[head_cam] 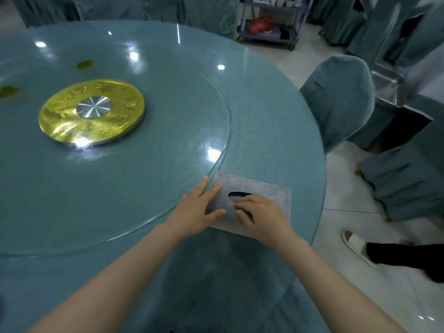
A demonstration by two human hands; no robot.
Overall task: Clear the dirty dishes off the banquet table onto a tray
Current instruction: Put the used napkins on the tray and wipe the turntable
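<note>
Both hands rest on a grey tissue box lying flat near the table edge. The left hand lies relaxed, fingers straight, against the box's left side. The right hand has its fingers curled at the dark oval opening; whether they grasp anything cannot be told. Beyond, a glass turntable carries a gold centre disc. A covered chair stands right; a service cart stands farther back.

Teal speckled table, shiny gold embossed disc with a brushed silver center at 10 o'clock, grey speckled tissue box, teal chair covers.
</note>
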